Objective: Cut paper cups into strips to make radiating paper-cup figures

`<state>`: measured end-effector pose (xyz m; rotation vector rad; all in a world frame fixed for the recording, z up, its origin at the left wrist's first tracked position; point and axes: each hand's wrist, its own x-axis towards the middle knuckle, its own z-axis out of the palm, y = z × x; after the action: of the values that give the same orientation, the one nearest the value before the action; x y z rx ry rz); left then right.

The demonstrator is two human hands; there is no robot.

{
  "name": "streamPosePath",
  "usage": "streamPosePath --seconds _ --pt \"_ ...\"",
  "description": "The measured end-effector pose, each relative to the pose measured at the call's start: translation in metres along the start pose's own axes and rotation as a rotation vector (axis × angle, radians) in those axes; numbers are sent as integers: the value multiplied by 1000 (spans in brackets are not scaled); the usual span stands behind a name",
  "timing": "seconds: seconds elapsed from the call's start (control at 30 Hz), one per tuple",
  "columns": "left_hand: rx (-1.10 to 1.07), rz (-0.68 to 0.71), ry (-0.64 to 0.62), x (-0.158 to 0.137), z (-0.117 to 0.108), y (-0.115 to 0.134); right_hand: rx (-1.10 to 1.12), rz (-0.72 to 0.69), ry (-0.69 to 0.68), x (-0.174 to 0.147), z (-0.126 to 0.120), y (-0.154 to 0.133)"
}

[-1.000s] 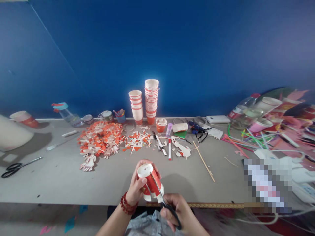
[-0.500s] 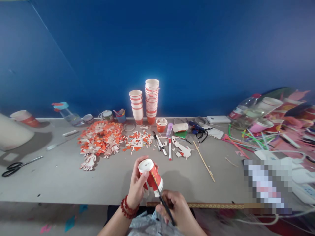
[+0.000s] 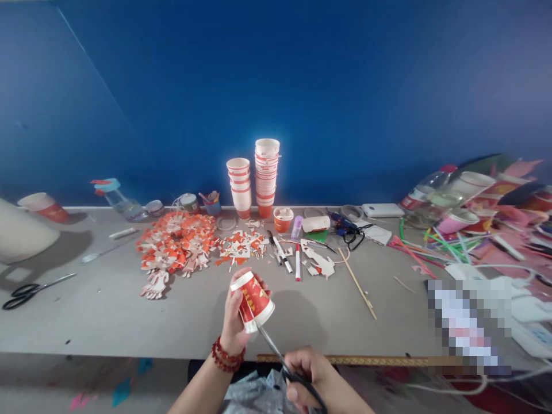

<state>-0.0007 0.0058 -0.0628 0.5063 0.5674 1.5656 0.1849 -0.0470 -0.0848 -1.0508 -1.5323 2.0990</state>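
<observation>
A red and white paper cup (image 3: 255, 300) is tilted in my left hand (image 3: 234, 321), whose fingers wrap round its side, with the wide rim toward the lower right. My right hand (image 3: 308, 374) grips the black handles of a pair of scissors (image 3: 271, 345). Its blade tips reach the cup's rim; whether the blades are parted is hard to make out. Behind the cup lies a pile of white and orange paper scraps (image 3: 241, 246). To the left of them sits a heap of cut-out paper figures (image 3: 175, 241).
Two stacks of paper cups (image 3: 266, 178) stand by the blue wall. Markers (image 3: 297, 261), a glue gun (image 3: 345, 224) and a wooden stick (image 3: 357, 284) lie behind and right. Another pair of scissors (image 3: 30, 292) is far left. Bottles, cups and coloured strips (image 3: 452, 230) clutter the right.
My left hand has turned the cup, so its base faces away and its printed side shows. The scissors have shifted from along the cup's side to its rim; my right hand moved slightly right and down.
</observation>
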Motion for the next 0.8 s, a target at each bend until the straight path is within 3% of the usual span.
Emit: streamPosePath --seconds 0.2,0.43,0.8 --pt "-6 40 46 2 -1 1 11 -2 -10 -3 -3 -2" --pt "-12 17 -53 -2 2 -6 12 -124 79 4 6 -19" --pt "35 40 -113 -2 1 -8 25 -119 76 7 7 -21"
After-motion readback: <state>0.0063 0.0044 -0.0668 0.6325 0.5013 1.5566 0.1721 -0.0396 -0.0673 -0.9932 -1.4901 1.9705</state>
